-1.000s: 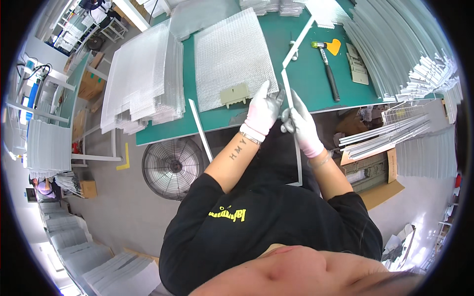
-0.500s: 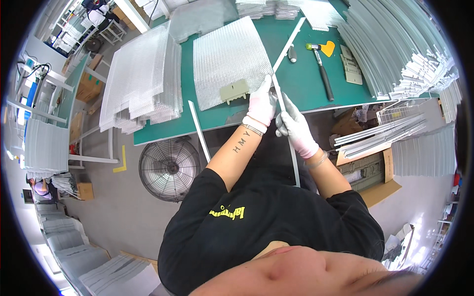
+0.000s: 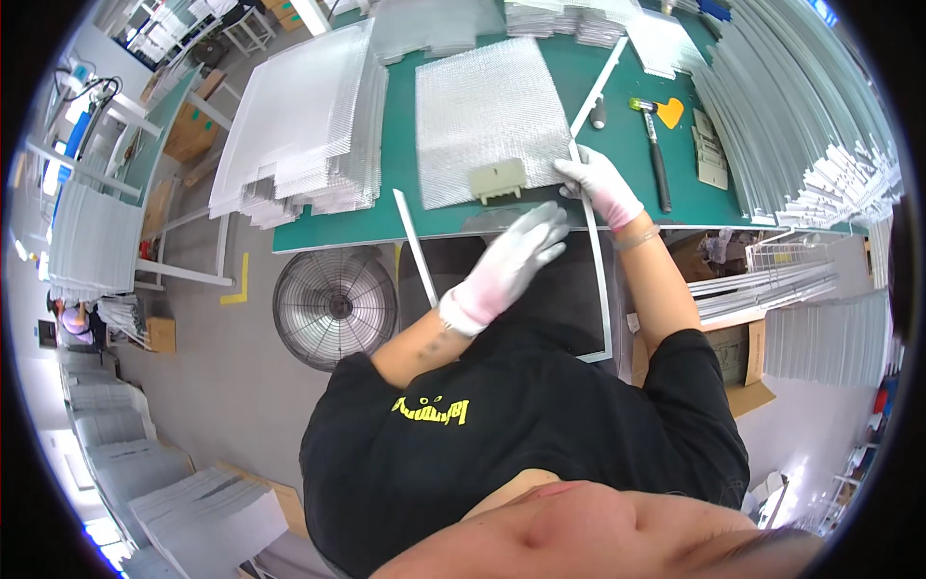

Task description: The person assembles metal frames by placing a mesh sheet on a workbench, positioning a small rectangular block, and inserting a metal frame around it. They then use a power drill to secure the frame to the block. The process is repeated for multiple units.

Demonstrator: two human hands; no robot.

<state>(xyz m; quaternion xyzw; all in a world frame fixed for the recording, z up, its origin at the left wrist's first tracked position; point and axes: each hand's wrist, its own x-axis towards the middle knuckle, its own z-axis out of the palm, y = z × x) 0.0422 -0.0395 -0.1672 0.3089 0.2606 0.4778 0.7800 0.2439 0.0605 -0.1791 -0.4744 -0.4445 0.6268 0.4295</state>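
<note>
My right hand [image 3: 603, 188], in a white and grey glove, has its fingers closed on a thin white frame strip [image 3: 595, 265] where it crosses the table edge. That strip meets a slanting strip [image 3: 600, 85] at the hand and turns a corner near my body. A further white strip [image 3: 415, 246] juts past the edge on the left. My gloved left hand [image 3: 511, 265] hovers off the table edge, slightly blurred, fingers stretched out and nothing in them. Ahead lies a silvery mesh sheet [image 3: 490, 111] with a beige plastic piece [image 3: 497, 179] on its near edge.
Stacked mesh sheets [image 3: 294, 116] stand at the left of the green table [image 3: 391, 169]. To the right lie a hammer [image 3: 658, 159], a yellow piece [image 3: 670, 113], a screwdriver-like handle [image 3: 598, 114] and beige parts [image 3: 710, 150]. Long strips [image 3: 772, 106] crowd the right; a fan [image 3: 336, 307] stands below.
My left hand has let go of the strip and moved back toward my body, its fingers now extended. My right hand has shifted up along the strip to the corner. The whole view has shifted slightly.
</note>
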